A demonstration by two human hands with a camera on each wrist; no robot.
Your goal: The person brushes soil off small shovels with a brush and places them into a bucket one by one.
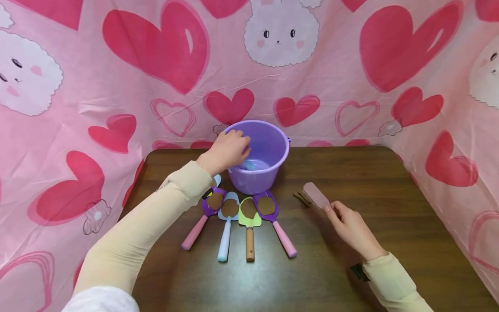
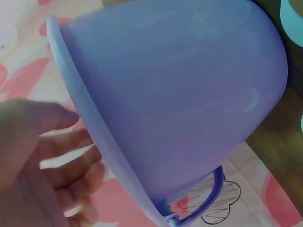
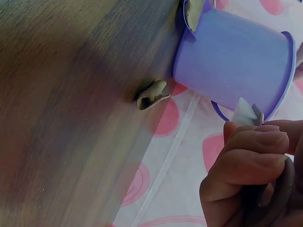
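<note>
A purple bucket [image 1: 259, 180] stands toward the back of the table with something light blue [image 1: 248, 165] at its bottom. My left hand [image 1: 230, 149] is over the bucket's left rim; the left wrist view shows its fingers [image 2: 71, 142] loosely bent beside the rim, holding nothing. My right hand [image 1: 352, 227] grips a pink brush [image 1: 315, 194] by its handle, bristles down. Under the brush head lies a curled olive-brown piece [image 1: 301, 199], seen as a small folded curl [image 3: 151, 96] in the right wrist view. The brush's pale bristles [image 3: 244, 113] show past my right fingertips.
In front of the bucket several small shovels lie fanned out with brown patches on their blades, among them a green one [image 1: 250, 222], a light blue one [image 1: 224, 242] and a purple one [image 1: 286, 242]. My left forearm partly covers another. A heart-patterned pink cloth [image 1: 331, 78] surrounds the table [image 1: 312, 277].
</note>
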